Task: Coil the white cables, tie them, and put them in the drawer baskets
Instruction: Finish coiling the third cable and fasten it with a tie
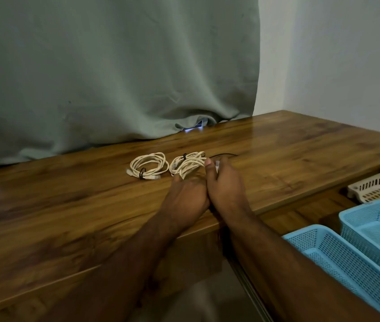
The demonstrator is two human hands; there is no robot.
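Observation:
Two coiled white cables lie on the wooden table (68,205). The left coil (149,165) is bound with a black tie and lies free. The right coil (188,165) also carries a black tie at its far side, and both my hands hold its near edge. My left hand (188,194) grips the strands from below-left. My right hand (225,182) pinches the coil's right end, with a clear connector showing between thumb and fingers. A thin black tie (222,155) lies just behind my right hand.
An open drawer at the right holds two blue mesh baskets (319,249) (374,219) and a cream basket (377,185) behind them. A grey-green curtain (114,77) hangs along the table's back edge. A white wall stands at the right.

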